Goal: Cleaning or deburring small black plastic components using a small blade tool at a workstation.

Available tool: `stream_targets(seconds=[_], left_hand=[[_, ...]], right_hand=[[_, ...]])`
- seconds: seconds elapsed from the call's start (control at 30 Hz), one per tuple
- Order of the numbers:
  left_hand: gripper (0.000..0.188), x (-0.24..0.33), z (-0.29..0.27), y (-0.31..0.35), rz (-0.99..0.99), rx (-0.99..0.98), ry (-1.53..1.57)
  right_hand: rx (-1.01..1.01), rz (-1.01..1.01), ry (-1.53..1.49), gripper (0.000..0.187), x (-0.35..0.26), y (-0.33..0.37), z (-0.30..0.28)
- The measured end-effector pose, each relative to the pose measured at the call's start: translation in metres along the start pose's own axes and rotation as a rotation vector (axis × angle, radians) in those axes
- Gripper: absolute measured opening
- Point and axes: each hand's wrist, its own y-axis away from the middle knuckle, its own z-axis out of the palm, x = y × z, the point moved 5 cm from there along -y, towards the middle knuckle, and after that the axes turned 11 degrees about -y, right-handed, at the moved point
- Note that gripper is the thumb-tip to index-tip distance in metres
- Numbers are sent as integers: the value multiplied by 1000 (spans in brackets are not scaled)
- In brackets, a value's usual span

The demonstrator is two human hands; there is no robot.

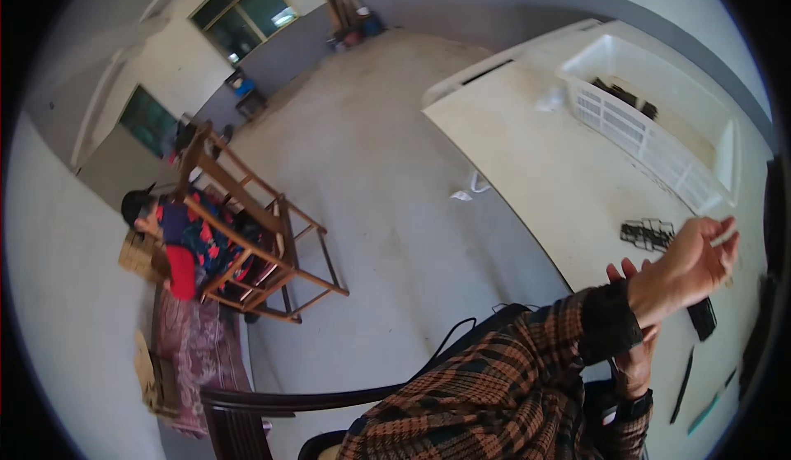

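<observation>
My left hand (696, 258) is raised above the right part of the white table, palm up, its fingers loosely apart and holding nothing. Its plaid sleeve ends in a dark cuff (608, 320). Behind that wrist passes my right hand (636, 368); its fingertips show on the far side, wrapped round the cuff, and its middle is hidden. Beyond the hands lies a cluster of black openwork plastic pieces (647, 233). A black block-like object (702, 320) sits beside my left wrist, partly covered by it. Nearer are a thin black stick (682, 387) and a teal slim tool (713, 402).
A white plastic basket (630, 130) with dark pieces inside stands at the table's (527, 155) far end. Left on the floor are a wooden chair (272, 246), a seated person (206, 238) in a flowered top, and cardboard (156, 378). A dark chair rail (313, 400) is close by me.
</observation>
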Motion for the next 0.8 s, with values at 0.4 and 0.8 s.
stream_targets(seconds=[0.4,0.8], left_hand=[[13,2,24,11,-7,-16,-89],[15,27,7,9,20,-42,-116]], right_hand=[[-83,81,-16,110,23,-26,25],[-19,133,13,79,54,-31,5]])
